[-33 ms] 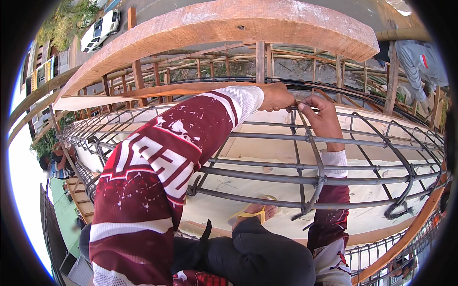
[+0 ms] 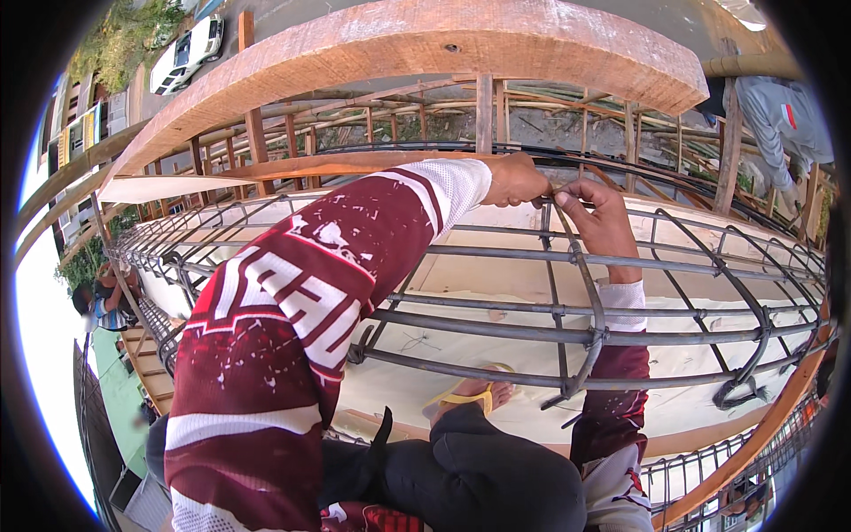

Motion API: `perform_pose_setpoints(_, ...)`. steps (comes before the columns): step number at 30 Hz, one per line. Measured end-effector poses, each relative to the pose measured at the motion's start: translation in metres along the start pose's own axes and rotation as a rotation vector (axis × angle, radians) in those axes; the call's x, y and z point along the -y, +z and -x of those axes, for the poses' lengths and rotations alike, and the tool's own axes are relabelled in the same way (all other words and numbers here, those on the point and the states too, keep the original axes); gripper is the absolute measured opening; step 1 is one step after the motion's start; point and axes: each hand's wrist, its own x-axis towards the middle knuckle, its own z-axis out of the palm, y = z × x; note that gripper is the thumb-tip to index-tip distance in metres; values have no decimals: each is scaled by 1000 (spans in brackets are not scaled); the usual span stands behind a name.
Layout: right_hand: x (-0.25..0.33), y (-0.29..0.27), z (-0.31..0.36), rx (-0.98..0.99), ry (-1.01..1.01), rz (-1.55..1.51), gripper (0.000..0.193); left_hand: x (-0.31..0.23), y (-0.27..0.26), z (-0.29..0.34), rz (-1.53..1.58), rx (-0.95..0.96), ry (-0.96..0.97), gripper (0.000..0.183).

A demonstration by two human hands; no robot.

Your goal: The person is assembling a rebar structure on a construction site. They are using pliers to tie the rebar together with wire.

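Note:
Both my hands meet at the far edge of a long rebar cage [image 2: 483,332], at the top corner of a bent steel stirrup [image 2: 591,288]. My left hand [image 2: 518,180] is closed in a fist, its back toward me; whatever sits inside it is hidden. From the right, my right hand [image 2: 610,230] pinches thumb and forefinger around the stirrup's corner, its forearm passing up beneath the bars. Any thin wire between the fingers is too small to make out. Other stirrups cross the lengthwise bars to the right, with a bundle of tie wire [image 2: 741,394] hanging from a near corner.
A thick timber beam [image 2: 417,49] arches across the far side above wooden posts and bamboo poles. Pale formwork boards [image 2: 461,266] lie under the cage, where my sandalled foot [image 2: 479,393] rests. Another worker in grey [image 2: 767,115] is at far right; a person [image 2: 111,306] sits at left.

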Motion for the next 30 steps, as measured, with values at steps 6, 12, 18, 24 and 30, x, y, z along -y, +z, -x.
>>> perform_pose_setpoints(6, -1, 2, -2, -17, -62, -15, 24, -3, -3, 0, 24, -37, 1, 29)
perform_pose_setpoints(12, -11, 6, -1, -173, -60, -10, 22, 0, -3, -6, 95, -30, 33, 32)
perform_pose_setpoints(18, -21, 1, 9, -261, -80, 19, 13, -7, 3, 1, 59, -78, 12, 37)
perform_pose_setpoints(24, -21, 4, 28, -208, -70, 532, 4, -18, 5, 13, 31, -94, 13, 33)
perform_pose_setpoints(30, -21, 24, 31, -335, -94, 859, 8, -22, 6, 0, -49, -26, 50, 27)
